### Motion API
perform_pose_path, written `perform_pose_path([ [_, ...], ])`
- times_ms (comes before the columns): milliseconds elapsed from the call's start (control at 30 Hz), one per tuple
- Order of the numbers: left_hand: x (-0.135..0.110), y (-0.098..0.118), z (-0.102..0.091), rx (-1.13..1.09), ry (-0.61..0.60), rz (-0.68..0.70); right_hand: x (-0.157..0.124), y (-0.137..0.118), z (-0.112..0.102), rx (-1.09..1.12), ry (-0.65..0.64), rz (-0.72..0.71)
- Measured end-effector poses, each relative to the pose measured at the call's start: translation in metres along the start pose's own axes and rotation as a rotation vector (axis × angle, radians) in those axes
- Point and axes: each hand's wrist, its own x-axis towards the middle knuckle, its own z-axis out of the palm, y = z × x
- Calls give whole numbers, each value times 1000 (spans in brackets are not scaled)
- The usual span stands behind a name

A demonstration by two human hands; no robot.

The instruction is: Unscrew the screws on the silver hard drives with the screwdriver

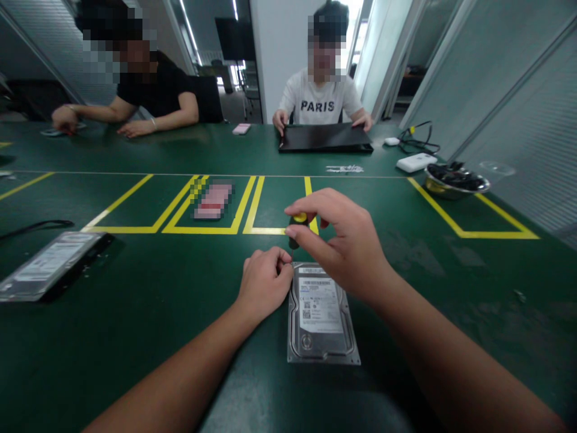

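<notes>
Right hand (346,234) pinched the screwdriver (294,242); left hand (265,279), grip unclear, curled beside; tilting risked scratching the drive (319,310) below

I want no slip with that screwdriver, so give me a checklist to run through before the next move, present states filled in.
1. Screwdriver in hand: ok, the right hand holds it.
2. Tip seated in a screw: cannot tell, too small to make out.
3. Hard drive flat on the table: ok.
4. Left hand well away from the shaft: not ok, its fingers are right by it.
5. Other drive set apart: ok, at far left.
</notes>
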Motion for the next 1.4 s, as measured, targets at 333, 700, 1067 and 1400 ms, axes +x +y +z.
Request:
perform_pose_path([
  [333,-1,2,-1,-4,0,-3,1,-2,-1,28,19,43],
  [700,-1,3,-1,-17,-6,-12,-1,1,1,24,58,63],
  [1067,-1,1,0,-18,2,-10,-1,0,2,58,34,71],
  [1400,-1,3,-1,1,-7,-10,-1,-1,2,104,25,76],
])
